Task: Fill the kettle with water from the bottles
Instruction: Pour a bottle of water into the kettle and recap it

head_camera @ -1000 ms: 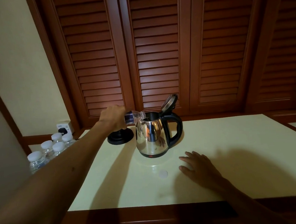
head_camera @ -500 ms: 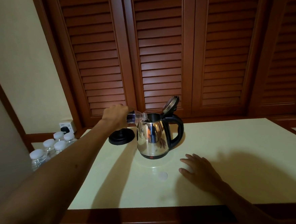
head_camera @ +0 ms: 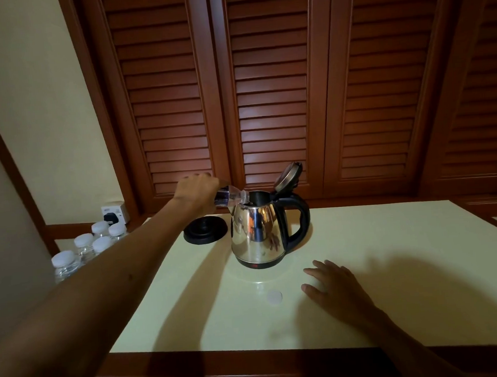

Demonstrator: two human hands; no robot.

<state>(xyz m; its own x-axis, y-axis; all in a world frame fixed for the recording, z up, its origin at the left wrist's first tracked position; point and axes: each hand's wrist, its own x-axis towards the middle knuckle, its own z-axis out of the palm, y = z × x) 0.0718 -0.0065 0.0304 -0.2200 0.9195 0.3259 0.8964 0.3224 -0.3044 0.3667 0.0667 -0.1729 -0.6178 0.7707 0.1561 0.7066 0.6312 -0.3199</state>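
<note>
Our left hand (head_camera: 196,192) grips a tipped water bottle (head_camera: 231,197) at the open kettle (head_camera: 257,232); right hand (head_camera: 333,285) flat on tabletop (head_camera: 393,251). A slipping neck could spill water.

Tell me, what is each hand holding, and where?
The left hand grips a water bottle around its body. The right hand holds nothing.

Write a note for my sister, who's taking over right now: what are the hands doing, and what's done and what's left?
Left hand: grips a bottle tipped over the kettle, neck at the open top.
Right hand: open, flat on the table.
Kettle: on the table, lid up, off its black base.
White cap: on the table in front of the kettle.
Done: bottle opened, pouring under way.
Left: finish pouring; five capped bottles wait at the left.
</note>
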